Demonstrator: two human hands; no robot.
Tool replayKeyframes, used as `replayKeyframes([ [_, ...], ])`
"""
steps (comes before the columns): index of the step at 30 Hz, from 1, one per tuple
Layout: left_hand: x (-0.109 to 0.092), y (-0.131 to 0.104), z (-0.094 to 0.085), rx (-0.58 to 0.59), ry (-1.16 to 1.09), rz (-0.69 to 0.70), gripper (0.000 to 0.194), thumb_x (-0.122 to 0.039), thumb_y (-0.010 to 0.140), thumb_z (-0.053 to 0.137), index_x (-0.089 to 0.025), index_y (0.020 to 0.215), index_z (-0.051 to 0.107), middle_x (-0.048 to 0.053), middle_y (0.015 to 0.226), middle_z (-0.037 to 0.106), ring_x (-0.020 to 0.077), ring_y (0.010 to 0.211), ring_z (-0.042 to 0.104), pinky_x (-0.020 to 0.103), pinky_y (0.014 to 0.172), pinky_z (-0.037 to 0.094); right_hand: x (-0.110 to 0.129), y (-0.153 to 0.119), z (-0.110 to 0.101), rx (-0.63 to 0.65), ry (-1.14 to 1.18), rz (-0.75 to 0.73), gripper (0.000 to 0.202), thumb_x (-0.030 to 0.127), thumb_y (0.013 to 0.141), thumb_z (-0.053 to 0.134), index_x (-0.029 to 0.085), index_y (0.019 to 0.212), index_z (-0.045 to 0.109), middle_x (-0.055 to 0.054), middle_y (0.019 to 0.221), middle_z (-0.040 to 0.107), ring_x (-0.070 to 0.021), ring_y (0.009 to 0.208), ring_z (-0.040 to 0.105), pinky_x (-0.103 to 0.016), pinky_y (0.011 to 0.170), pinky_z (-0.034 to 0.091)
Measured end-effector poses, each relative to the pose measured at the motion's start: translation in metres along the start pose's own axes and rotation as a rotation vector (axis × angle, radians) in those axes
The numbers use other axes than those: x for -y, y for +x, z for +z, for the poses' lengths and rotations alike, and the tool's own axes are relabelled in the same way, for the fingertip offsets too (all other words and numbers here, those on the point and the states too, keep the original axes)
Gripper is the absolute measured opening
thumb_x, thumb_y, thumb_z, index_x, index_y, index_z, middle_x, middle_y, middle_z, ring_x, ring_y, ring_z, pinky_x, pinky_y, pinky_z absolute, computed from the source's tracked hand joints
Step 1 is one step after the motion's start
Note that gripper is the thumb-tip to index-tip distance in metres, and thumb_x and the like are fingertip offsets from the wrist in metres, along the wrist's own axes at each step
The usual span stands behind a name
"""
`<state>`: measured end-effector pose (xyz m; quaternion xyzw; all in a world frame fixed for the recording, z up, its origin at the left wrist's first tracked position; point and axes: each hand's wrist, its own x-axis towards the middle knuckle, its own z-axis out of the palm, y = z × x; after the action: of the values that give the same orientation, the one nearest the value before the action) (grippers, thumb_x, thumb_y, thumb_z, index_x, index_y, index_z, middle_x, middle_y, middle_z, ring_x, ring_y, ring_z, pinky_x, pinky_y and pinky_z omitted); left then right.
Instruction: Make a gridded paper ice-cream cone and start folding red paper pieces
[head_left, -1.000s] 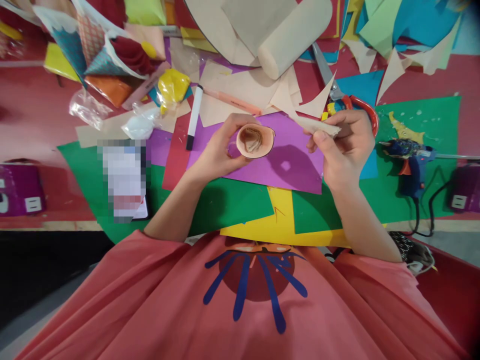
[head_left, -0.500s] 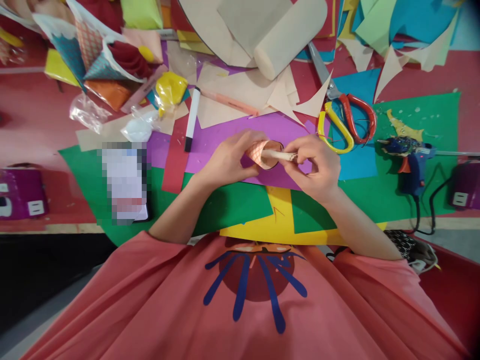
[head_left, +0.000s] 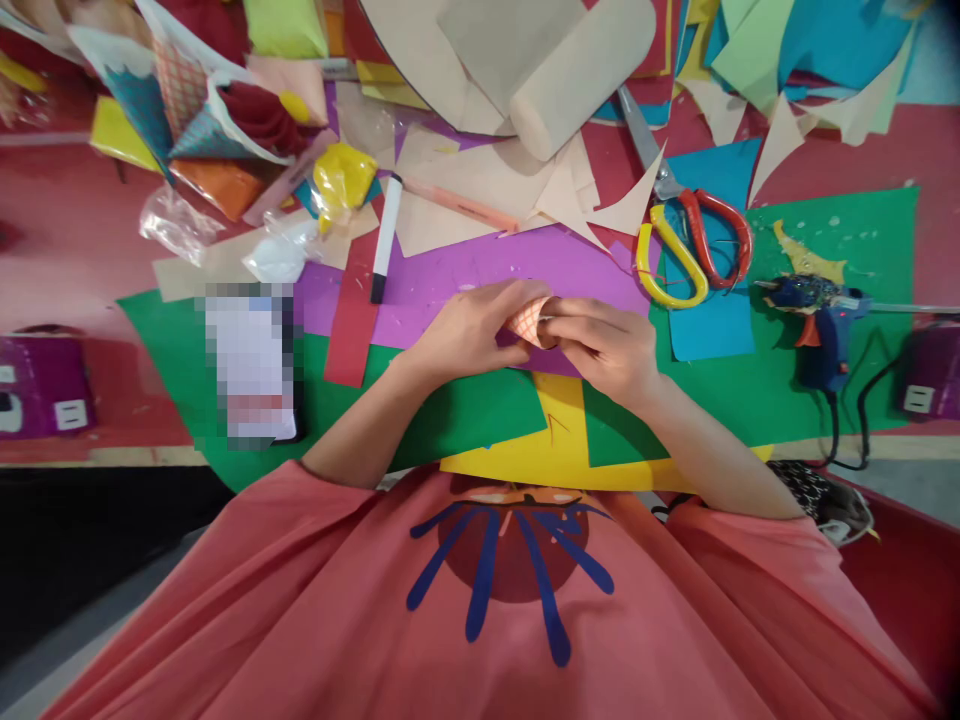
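A small paper cone with an orange checked pattern is wrapped in the fingers of my left hand, its open end facing right. The fingers of my right hand are pressed together, their tips inside the cone's mouth. What those fingertips hold is hidden by the cone. Under both hands lies a purple sheet, with a green sheet nearer to me. Scissors with one yellow and one red handle rest beyond my right hand.
A blue glue gun lies at right, its cord over the table edge. A phone is at left, with a white marker beyond it. Cream paper scraps, a white roll and patterned cones crowd the back.
My right hand has moved left, bringing its fingertips into the cone. The pale rolled paper it held at the cone's mouth is now out of sight. My left hand keeps its hold.
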<state>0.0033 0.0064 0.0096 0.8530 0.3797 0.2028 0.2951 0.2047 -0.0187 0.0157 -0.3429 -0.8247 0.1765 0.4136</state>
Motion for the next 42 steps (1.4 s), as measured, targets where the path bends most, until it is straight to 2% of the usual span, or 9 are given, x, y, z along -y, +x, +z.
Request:
replayKeyframes([
  [5,-0.002,-0.001,0.0,0.021,0.062,0.008,0.052,-0.03,0.075,0.063,-0.017,0.123,0.047,0.008,0.111,0.068,0.0216,0.095,0.068,0.027,0.074,0.049,0.0,0.0,0.001,0.038,-0.085,-0.027,0.023,0.01,0.093,0.048,0.017,0.088,0.069,-0.003,0.097,0.076,-0.0109,0.082,0.073,-0.018,0.068,0.053],
  [12,-0.003,-0.002,0.006,-0.041,0.124,0.008,0.043,-0.044,0.081,0.064,-0.019,0.113,0.05,0.005,0.096,0.069,0.0176,0.079,0.067,0.024,0.06,0.042,0.001,0.001,0.003,0.078,-0.044,-0.011,0.027,0.006,0.091,0.045,0.016,0.087,0.07,-0.004,0.099,0.076,-0.0112,0.086,0.073,-0.018,0.074,0.054],
  [18,0.0,-0.002,0.008,-0.05,0.159,0.053,0.042,-0.044,0.082,0.063,-0.018,0.112,0.05,0.005,0.094,0.07,0.0178,0.077,0.067,0.024,0.059,0.041,0.003,0.004,0.005,0.103,-0.049,0.018,0.029,0.004,0.089,0.044,0.016,0.087,0.071,-0.002,0.092,0.077,-0.0131,0.078,0.073,-0.02,0.064,0.053],
  [24,0.0,-0.002,0.01,-0.076,0.138,0.095,0.036,-0.033,0.082,0.063,-0.016,0.111,0.051,0.005,0.09,0.069,0.0173,0.074,0.066,0.024,0.057,0.041,0.004,0.004,0.005,0.128,-0.087,0.045,0.034,0.003,0.088,0.041,0.016,0.086,0.072,-0.001,0.089,0.077,-0.013,0.073,0.072,-0.021,0.057,0.05],
  [28,0.0,-0.001,0.012,-0.119,0.038,0.109,0.036,-0.034,0.083,0.064,-0.018,0.112,0.051,0.003,0.09,0.069,0.0151,0.073,0.066,0.023,0.058,0.042,0.003,0.001,0.002,0.157,-0.079,0.04,0.033,0.007,0.091,0.041,0.018,0.09,0.072,-0.001,0.094,0.076,-0.0127,0.079,0.072,-0.021,0.062,0.053],
  [30,0.001,0.0,0.012,-0.134,-0.074,0.095,0.035,-0.038,0.083,0.064,-0.019,0.11,0.052,0.002,0.089,0.068,0.0139,0.072,0.066,0.023,0.057,0.044,0.004,0.001,-0.002,0.11,-0.044,0.008,0.032,0.008,0.092,0.043,0.02,0.1,0.072,-0.002,0.104,0.075,-0.013,0.092,0.072,-0.021,0.073,0.057],
  [32,0.003,0.001,0.011,-0.158,-0.186,0.081,0.032,-0.039,0.084,0.063,-0.02,0.108,0.052,0.002,0.09,0.068,0.0131,0.074,0.066,0.023,0.06,0.047,0.005,0.003,-0.007,-0.006,-0.012,-0.036,0.034,0.009,0.091,0.044,0.023,0.111,0.068,-0.003,0.112,0.073,-0.014,0.102,0.071,-0.024,0.081,0.058],
  [36,0.005,0.001,0.008,-0.239,-0.273,0.076,0.024,-0.027,0.083,0.064,-0.021,0.104,0.055,0.002,0.096,0.068,0.0138,0.082,0.067,0.025,0.067,0.052,0.005,0.005,-0.014,-0.205,-0.033,-0.105,0.034,0.008,0.087,0.048,0.025,0.113,0.063,-0.004,0.107,0.074,-0.0157,0.095,0.072,-0.028,0.076,0.059],
  [42,0.01,0.002,0.012,-0.269,-0.296,0.112,0.026,-0.029,0.083,0.065,-0.023,0.106,0.053,0.0,0.092,0.065,0.013,0.079,0.066,0.025,0.067,0.052,0.003,0.003,-0.011,0.023,-0.139,-0.137,0.024,0.02,0.091,0.047,0.023,0.108,0.064,-0.007,0.124,0.067,-0.0097,0.073,0.067,-0.021,0.059,0.052],
])
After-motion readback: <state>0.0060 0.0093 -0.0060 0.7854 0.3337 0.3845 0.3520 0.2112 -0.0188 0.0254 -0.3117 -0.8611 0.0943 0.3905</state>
